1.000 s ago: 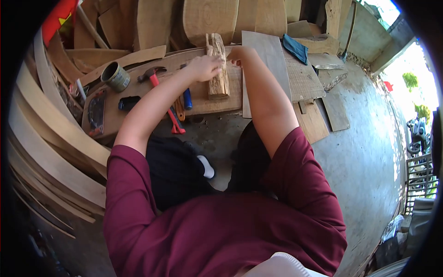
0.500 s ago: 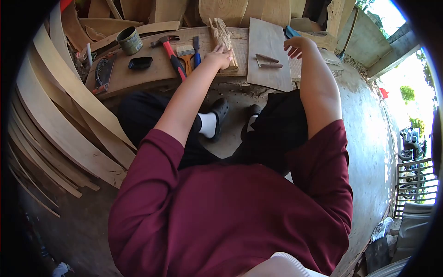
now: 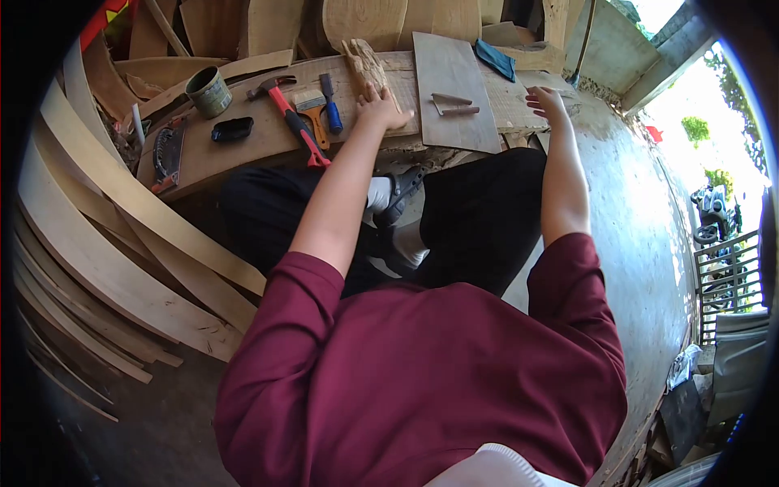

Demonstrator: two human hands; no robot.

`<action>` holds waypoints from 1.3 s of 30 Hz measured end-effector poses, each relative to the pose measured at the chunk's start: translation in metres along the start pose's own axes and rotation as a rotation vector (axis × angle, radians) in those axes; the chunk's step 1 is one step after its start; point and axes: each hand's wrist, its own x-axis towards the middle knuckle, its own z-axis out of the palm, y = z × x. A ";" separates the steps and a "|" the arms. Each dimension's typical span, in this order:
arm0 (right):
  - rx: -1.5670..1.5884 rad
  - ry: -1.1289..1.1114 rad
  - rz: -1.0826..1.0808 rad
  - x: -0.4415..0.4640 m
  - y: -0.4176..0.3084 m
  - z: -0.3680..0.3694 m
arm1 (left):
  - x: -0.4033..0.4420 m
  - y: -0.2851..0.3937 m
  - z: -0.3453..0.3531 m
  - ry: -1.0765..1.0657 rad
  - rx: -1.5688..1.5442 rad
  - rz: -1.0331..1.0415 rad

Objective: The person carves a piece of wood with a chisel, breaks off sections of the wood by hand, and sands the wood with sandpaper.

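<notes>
My left hand (image 3: 383,110) lies with fingers spread on the lower part of a rough, split piece of wood (image 3: 365,65). To the right, my right hand (image 3: 547,104) is open in front of the bench's right end, fingers apart and holding nothing. Between my hands a grey board (image 3: 456,81) carries a small tool with two wooden grips (image 3: 460,110). Left of the rough wood are a blue-handled chisel (image 3: 331,105), a flat brush (image 3: 315,122) and a red-and-black claw hammer (image 3: 294,122).
On the bench (image 3: 268,150) farther left are an open can (image 3: 208,92), a black dish-like object (image 3: 232,129) and a hand saw or plane-like tool (image 3: 168,156). A blue cloth (image 3: 496,59) lies behind the grey board. Curved planks (image 3: 130,243) are stacked at the left.
My right hand has moved from beside the rough wood out to the right. The two-grip tool now shows on the grey board. My left hand has spread flat, and my legs have shifted.
</notes>
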 end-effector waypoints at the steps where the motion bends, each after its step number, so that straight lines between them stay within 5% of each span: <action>1: 0.199 0.007 -0.073 -0.002 0.010 0.005 | -0.002 0.001 0.007 0.064 0.059 -0.005; 4: -0.150 0.363 -0.457 -0.009 0.017 0.030 | -0.014 0.003 0.026 0.271 -0.024 0.015; 7: 0.154 0.245 -0.616 -0.050 0.018 0.073 | -0.008 -0.002 0.038 0.368 -0.004 0.037; 10: -0.132 0.202 -0.620 -0.080 0.004 0.081 | -0.007 -0.006 0.035 0.365 -0.031 0.068; 20: -0.222 -0.035 -0.595 -0.116 -0.035 0.081 | 0.003 -0.023 0.038 0.401 -0.093 0.161; 25: 0.048 -0.053 -0.576 -0.114 -0.035 0.098 | 0.002 -0.021 0.035 0.372 -0.078 0.137; 30: -0.113 -0.054 -0.538 -0.104 -0.042 0.123 | 0.002 -0.027 0.035 0.322 -0.129 0.167; 33: 0.343 -0.225 -0.392 -0.123 -0.073 0.132 | 0.000 -0.030 0.030 0.301 -0.130 0.186; 39: 0.489 -0.209 -0.504 -0.160 -0.106 0.146 | -0.004 -0.028 0.024 0.227 -0.124 0.174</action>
